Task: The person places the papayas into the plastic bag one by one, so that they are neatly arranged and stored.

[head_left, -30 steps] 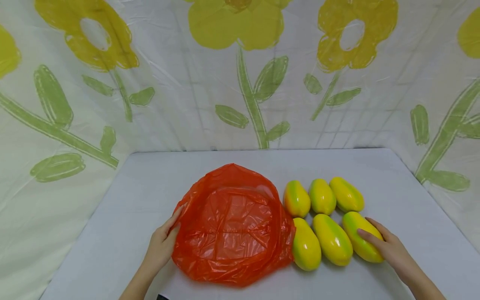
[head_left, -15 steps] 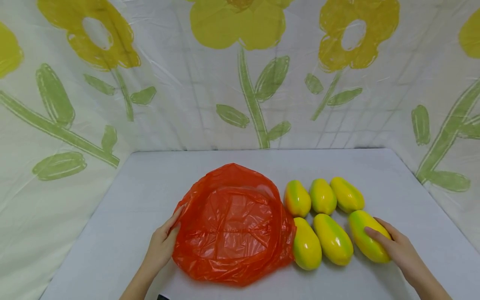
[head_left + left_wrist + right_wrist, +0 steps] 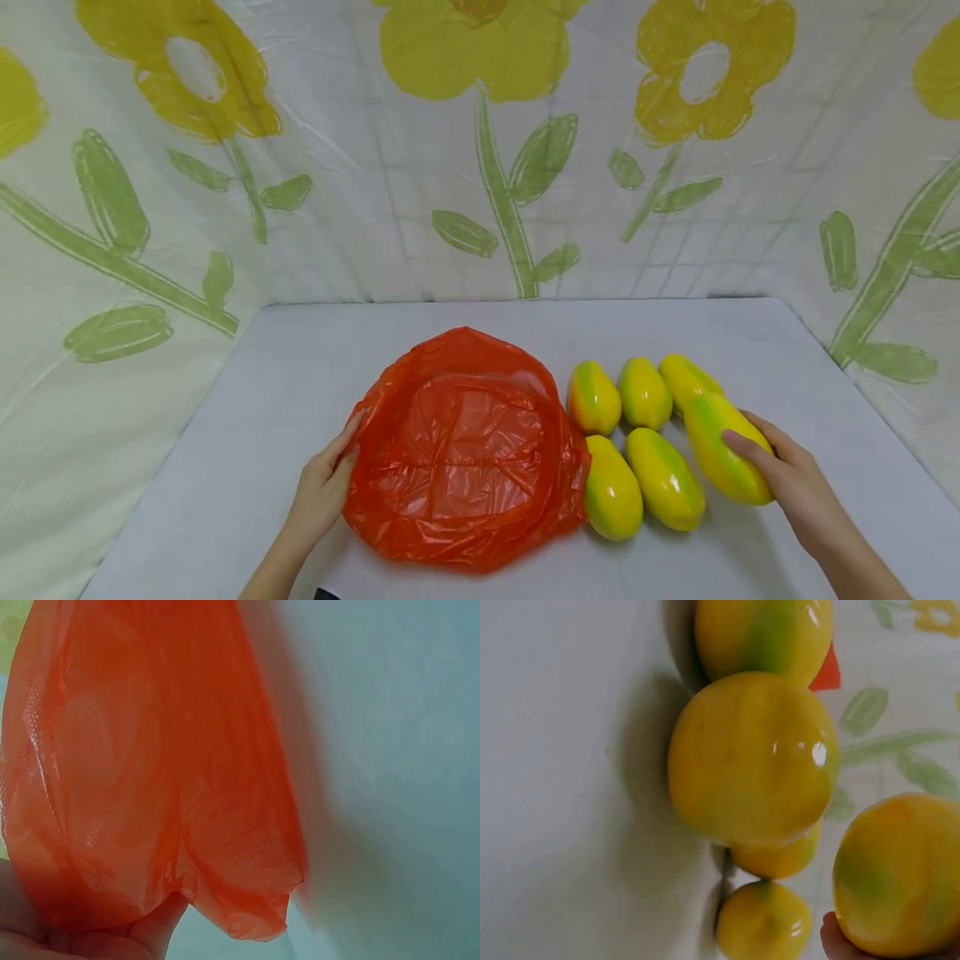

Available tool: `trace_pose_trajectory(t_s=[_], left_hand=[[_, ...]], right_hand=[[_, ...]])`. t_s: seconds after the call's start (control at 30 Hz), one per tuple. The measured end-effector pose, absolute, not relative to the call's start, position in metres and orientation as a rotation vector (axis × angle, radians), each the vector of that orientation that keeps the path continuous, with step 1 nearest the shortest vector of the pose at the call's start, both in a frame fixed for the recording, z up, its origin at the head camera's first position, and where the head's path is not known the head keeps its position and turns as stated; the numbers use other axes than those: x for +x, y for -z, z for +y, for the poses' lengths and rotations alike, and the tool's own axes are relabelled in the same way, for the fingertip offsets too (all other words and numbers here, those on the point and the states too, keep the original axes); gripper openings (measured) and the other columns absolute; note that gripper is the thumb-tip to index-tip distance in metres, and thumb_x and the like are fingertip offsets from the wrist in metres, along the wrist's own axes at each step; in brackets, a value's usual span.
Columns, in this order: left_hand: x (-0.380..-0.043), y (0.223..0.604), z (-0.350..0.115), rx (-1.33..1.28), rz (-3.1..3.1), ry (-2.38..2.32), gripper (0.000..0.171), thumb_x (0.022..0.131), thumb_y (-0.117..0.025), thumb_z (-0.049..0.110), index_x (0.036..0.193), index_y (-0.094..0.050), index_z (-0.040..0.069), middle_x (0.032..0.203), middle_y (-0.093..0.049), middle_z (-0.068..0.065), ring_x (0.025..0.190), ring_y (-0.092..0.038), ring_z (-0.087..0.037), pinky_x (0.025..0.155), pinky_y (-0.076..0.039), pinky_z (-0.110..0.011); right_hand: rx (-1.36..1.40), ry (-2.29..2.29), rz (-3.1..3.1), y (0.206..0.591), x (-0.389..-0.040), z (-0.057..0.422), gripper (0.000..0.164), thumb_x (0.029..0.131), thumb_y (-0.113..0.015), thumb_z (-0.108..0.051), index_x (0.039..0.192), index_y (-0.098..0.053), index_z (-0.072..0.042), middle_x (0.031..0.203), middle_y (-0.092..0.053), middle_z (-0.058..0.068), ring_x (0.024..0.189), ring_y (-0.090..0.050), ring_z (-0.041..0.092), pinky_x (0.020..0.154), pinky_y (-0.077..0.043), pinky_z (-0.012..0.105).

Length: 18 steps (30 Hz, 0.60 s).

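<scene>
A red plastic bag [image 3: 465, 450] lies on the table with its mouth spread wide. My left hand [image 3: 324, 483] pinches the bag's left rim; in the left wrist view the bag's thin side [image 3: 172, 765] hangs over the thumb and fingers [image 3: 154, 926]. My right hand [image 3: 795, 475] grips a yellow-green papaya [image 3: 726, 450], lifted off the table, with the thumb across its near side. In the right wrist view this held papaya [image 3: 900, 877] is at the lower right, above only a few visible fingertips. Two papayas [image 3: 664, 479] lie in the front row, against and near the bag's right side.
Behind them, a back row of papayas [image 3: 645, 393] stands on the white table [image 3: 300, 358]; the held one partly covers its right end. A flowered cloth [image 3: 337, 167] hangs past the table's far edge. A small black object [image 3: 326, 594] shows at the bottom edge.
The right hand has lifted the right-hand front papaya off the table, first shifting right, then up and slightly back left. The left hand and the bag have stayed put.
</scene>
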<state>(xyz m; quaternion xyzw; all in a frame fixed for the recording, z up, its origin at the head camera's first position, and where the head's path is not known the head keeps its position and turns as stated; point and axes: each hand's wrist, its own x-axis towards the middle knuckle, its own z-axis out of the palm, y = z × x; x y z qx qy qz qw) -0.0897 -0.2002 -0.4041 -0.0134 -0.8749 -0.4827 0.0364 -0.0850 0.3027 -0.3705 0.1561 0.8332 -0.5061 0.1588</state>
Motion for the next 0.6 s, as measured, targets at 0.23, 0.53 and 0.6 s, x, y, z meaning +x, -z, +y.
trace_pose_trajectory(t_s=[0.23,0.53,0.6], left_hand=[[-0.090,0.406,-0.199,-0.015,-2.689,1.503,0.045,0.099,-0.042,-0.002,0.144,-0.041,-0.004,0.145,-0.040,-0.025,0.133,-0.037,-0.044,0.104,-0.033,-0.053],[-0.091,0.406,-0.199,-0.012,-2.685,1.515,0.045,0.100,-0.042,0.000,0.145,-0.040,-0.002,0.145,-0.040,-0.027,0.133,-0.037,-0.045,0.104,-0.033,-0.054],[-0.090,0.406,-0.199,0.007,-2.691,1.519,0.045,0.100,-0.042,0.000,0.145,-0.041,-0.001,0.145,-0.040,-0.026,0.133,-0.037,-0.044,0.104,-0.034,-0.053]], right_hand=[[0.335,1.563,2.346,0.358,-0.087,0.271,0.076,0.103,-0.038,-0.048,0.156,-0.005,-0.005,0.156,-0.009,0.028,0.126,-0.029,0.038,0.102,-0.035,0.051],[0.254,1.724,2.187,0.346,-0.088,0.227,0.072,0.103,-0.041,-0.044,0.157,-0.010,-0.007,0.153,-0.024,0.019,0.122,-0.038,0.028,0.099,-0.038,0.036],[0.252,1.764,2.143,0.345,-0.089,0.217,0.071,0.103,-0.042,-0.043,0.157,-0.012,-0.008,0.153,-0.024,0.018,0.121,-0.039,0.026,0.096,-0.040,0.030]])
